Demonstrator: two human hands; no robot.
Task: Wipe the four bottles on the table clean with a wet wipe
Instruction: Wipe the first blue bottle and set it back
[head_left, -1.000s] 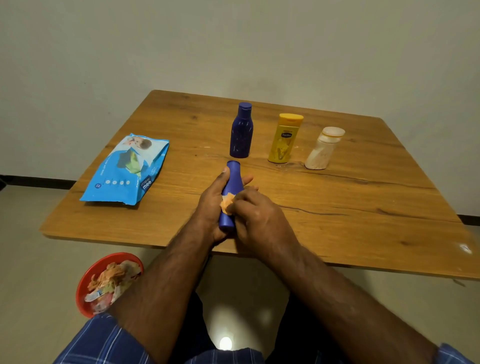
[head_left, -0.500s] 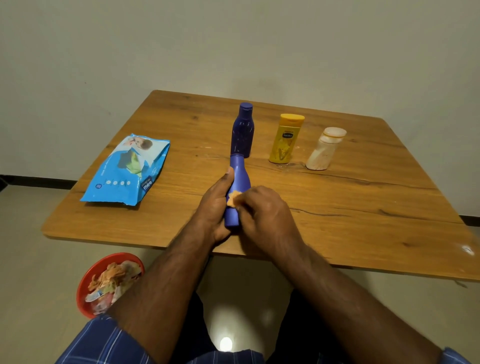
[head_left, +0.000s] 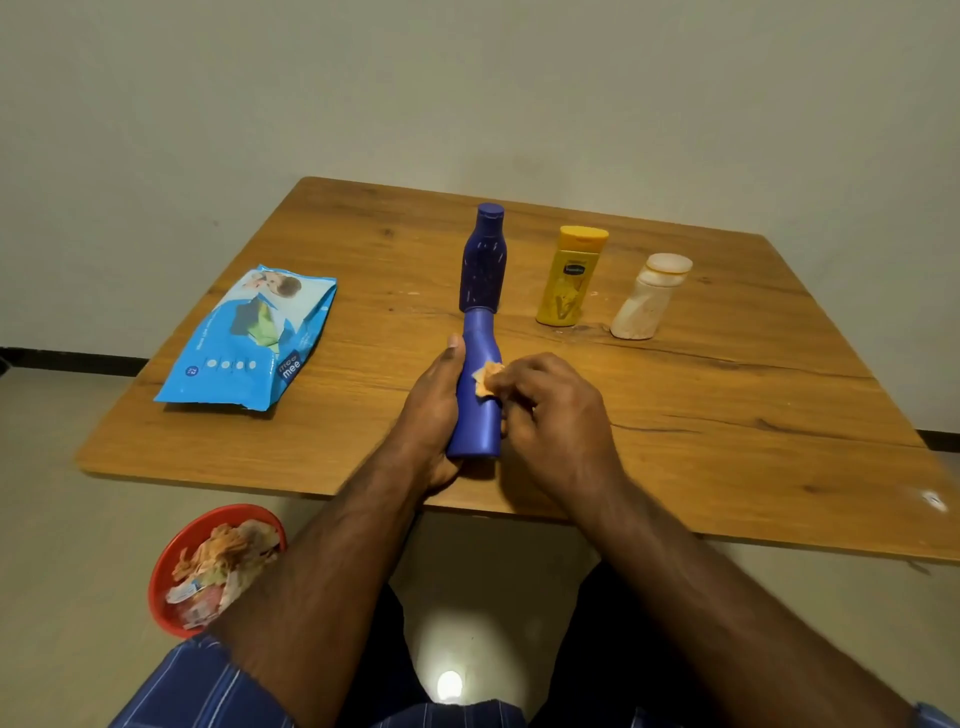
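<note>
Left hand (head_left: 434, 400) grips the lying blue bottle (head_left: 478, 395); right hand (head_left: 553, 410), just beside it, pinches the wipe (head_left: 487, 378) against its side.

We see a blue bottle (head_left: 477, 405) tilted, cap away from us, a crumpled wipe (head_left: 487, 378) pressed on its side. Behind it stands a dark blue bottle (head_left: 483, 262); right of that, a yellow bottle (head_left: 570, 278), then a white bottle (head_left: 647, 299).

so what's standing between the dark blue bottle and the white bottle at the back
The yellow bottle stands upright between the dark blue bottle and the white bottle, apart from both, as the head view shows.
</note>
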